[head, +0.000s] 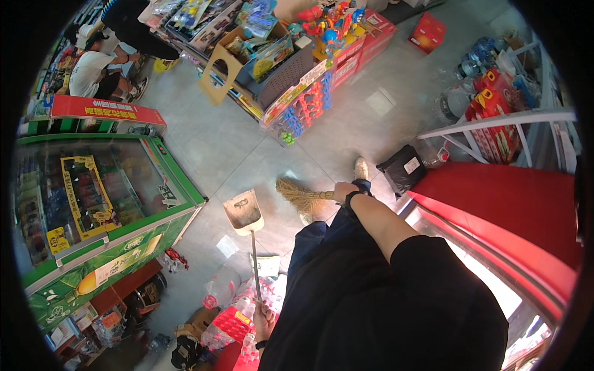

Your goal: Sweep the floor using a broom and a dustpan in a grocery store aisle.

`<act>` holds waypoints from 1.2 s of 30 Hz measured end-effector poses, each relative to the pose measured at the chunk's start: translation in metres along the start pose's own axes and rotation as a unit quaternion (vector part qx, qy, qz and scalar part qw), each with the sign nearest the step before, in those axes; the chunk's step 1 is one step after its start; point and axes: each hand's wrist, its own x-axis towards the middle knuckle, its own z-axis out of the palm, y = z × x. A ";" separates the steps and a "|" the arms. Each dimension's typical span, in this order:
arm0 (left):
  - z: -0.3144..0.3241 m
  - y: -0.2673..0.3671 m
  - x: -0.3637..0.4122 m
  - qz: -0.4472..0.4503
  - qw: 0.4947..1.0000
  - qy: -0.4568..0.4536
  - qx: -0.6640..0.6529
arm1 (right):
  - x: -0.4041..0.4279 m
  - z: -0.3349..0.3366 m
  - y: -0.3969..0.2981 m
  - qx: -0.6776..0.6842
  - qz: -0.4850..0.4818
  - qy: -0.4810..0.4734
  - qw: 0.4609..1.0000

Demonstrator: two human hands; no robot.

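Note:
My left hand [263, 320], low in the view, grips the thin handle of a long-handled dustpan [242, 225]. The pan, cream-coloured and smudged inside, is out in front of me at the far end of that handle. Higher and to the right, my right hand [344, 190] is closed around the bound handle of a straw broom [299, 191]. The broom's bristles fan out to the left, above the grey tiled floor [218, 162], and partly cover one of my shoes. Whether the bristles touch the floor I cannot tell.
On the left stands a green glass-topped freezer [111, 199]. A display of toys [297, 92] stands ahead. To the right are a black parcel [403, 168], a metal rack [496, 119] and a red counter [501, 204]. Bottle packs [241, 301] lie near my left hand. People [95, 69] are at upper left.

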 end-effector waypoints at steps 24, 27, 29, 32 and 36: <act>0.224 -0.136 -0.027 0.002 0.999 0.048 -0.008 | 0.076 -0.398 0.401 0.062 0.164 0.202 0.964; 0.200 -0.156 0.016 -0.005 0.999 0.024 -0.045 | 0.039 -0.375 0.396 0.106 0.124 0.258 0.952; 0.190 -0.166 0.047 -0.018 0.998 -0.010 -0.063 | 0.016 -0.360 0.379 0.113 0.103 0.199 0.968; 0.188 -0.173 0.082 -0.017 0.998 -0.029 -0.057 | -0.017 -0.333 0.346 0.070 -0.018 0.130 0.989; 0.198 -0.170 0.098 -0.019 0.998 -0.046 -0.041 | -0.008 -0.298 0.273 0.068 0.014 0.088 0.994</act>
